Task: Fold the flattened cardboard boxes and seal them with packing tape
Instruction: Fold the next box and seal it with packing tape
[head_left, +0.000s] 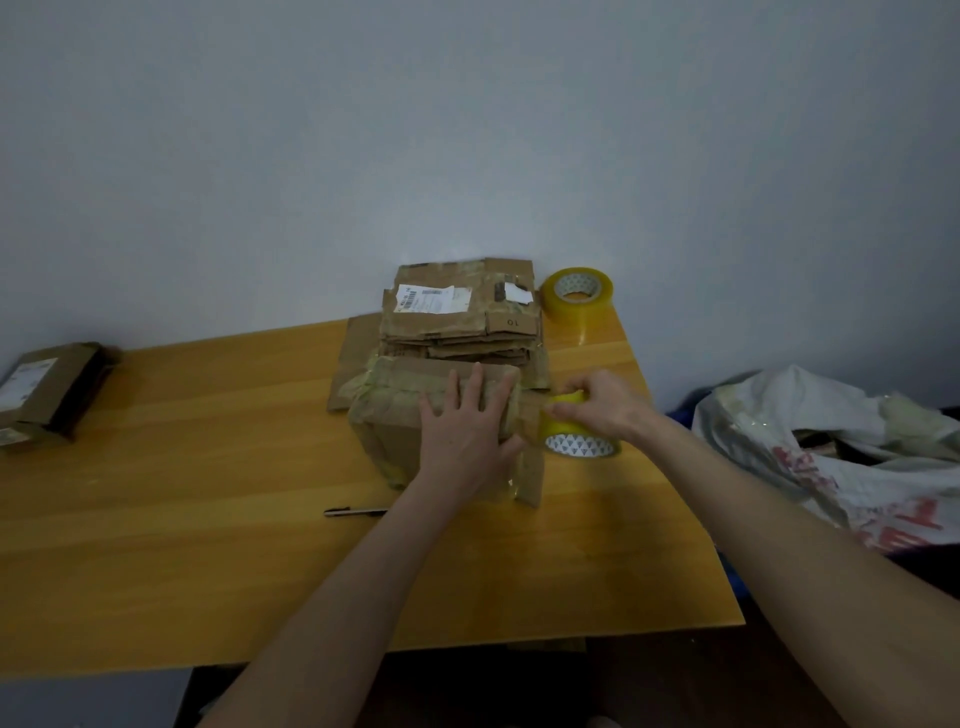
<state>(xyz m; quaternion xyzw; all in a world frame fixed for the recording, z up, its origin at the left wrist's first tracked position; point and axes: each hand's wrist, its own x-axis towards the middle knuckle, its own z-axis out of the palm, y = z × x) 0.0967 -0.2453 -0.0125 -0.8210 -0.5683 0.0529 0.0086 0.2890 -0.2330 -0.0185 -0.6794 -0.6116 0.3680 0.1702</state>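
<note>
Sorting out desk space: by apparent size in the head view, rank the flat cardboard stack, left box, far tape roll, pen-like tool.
Largest to smallest:
flat cardboard stack
left box (partly cut off)
far tape roll
pen-like tool

The folded cardboard box (395, 431) stands on the tabletop (208, 493). Directly behind it lies the stack of flattened boxes (462, 317), and behind and to its right a spare tape roll (577, 296). Against its right side sits the tape roll (579, 441), under the right grip (602, 402). The left grip (467, 431) lies on its top. Before it lies a slim tool (356, 512); far left, another box (47, 395); right, off the tabletop, a bag (831, 447).
</note>
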